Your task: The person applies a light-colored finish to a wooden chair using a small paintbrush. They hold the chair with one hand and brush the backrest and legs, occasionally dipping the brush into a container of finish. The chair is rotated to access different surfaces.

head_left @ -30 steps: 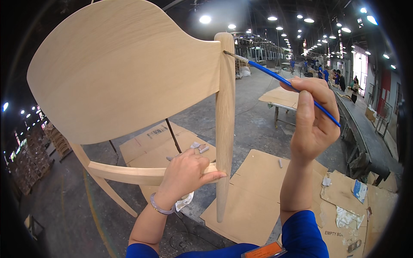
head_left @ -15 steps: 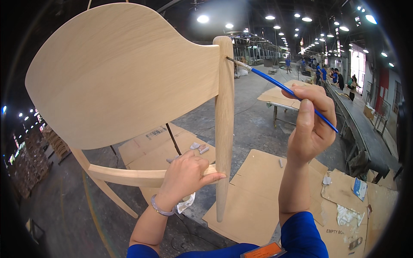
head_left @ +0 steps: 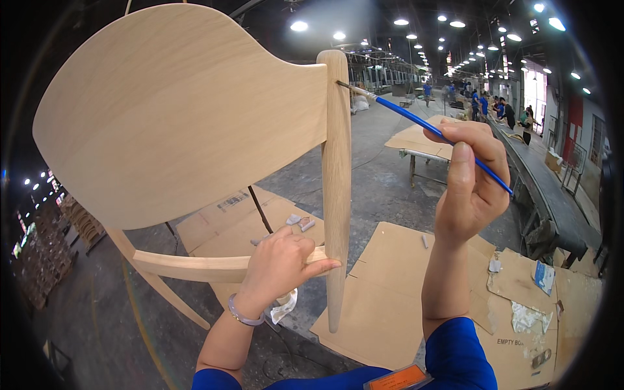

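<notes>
A pale wooden chair frame [head_left: 182, 123] with a broad curved backrest fills the left half of the view. My left hand [head_left: 278, 263] is wrapped round its lower rail [head_left: 192, 265], with the thumb against the right post [head_left: 337, 175]. Between thumb and fingers, my right hand [head_left: 471, 175] pinches a thin blue paintbrush [head_left: 409, 116] like a pen. The brush's dark tip touches the upper part of the post, beside the backrest's edge. Under my left wrist there is a crumpled white piece [head_left: 284, 307], partly hidden.
Cardboard sheets [head_left: 383, 305] lie below and to the right, with white scraps [head_left: 528, 317] on them. A cardboard-topped table [head_left: 416, 140] stands beyond my right hand. Along the right runs a long conveyor [head_left: 530, 166], with several people in blue farther back. Stacked wood [head_left: 45, 260] stands at far left.
The view has shifted slightly, so the chair sits a little farther left. The brush tip stays against the post, and both hands keep their grips.
</notes>
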Tool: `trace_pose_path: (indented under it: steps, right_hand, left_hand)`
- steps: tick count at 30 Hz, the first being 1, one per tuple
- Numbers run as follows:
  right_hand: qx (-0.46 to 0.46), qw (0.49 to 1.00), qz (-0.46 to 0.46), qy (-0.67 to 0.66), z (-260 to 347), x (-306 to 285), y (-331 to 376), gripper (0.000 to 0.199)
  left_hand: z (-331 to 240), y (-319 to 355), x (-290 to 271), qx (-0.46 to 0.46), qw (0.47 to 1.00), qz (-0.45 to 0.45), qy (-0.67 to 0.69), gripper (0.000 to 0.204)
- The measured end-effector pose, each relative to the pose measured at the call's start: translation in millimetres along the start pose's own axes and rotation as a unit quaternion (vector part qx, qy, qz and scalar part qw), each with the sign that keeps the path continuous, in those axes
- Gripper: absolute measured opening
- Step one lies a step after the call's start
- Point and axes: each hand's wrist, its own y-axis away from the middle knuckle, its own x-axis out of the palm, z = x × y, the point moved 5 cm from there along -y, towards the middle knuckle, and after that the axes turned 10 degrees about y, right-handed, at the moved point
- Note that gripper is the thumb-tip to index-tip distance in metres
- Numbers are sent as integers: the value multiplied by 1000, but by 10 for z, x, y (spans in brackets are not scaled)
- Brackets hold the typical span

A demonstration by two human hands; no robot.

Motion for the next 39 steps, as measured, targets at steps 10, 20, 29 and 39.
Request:
trace_pose_path:
  steps: [10, 20, 29, 39]
  right_hand:
    - [7, 1000, 2, 6, 16, 118, 48, 23]
    - [22, 1000, -1, 21, 42, 225, 84, 23]
    - [14, 1000, -1, 28, 87, 304, 103, 22]
    - [14, 999, 4, 33, 94, 385, 117, 23]
  left_hand:
    - [126, 33, -41, -5, 1000, 3, 5, 64]
    - [205, 73, -84, -9, 1000, -2, 4, 64]
    - [275, 97, -120, -7, 1000, -4, 2, 63]
    - [357, 124, -145, -15, 1000, 1, -3, 63]
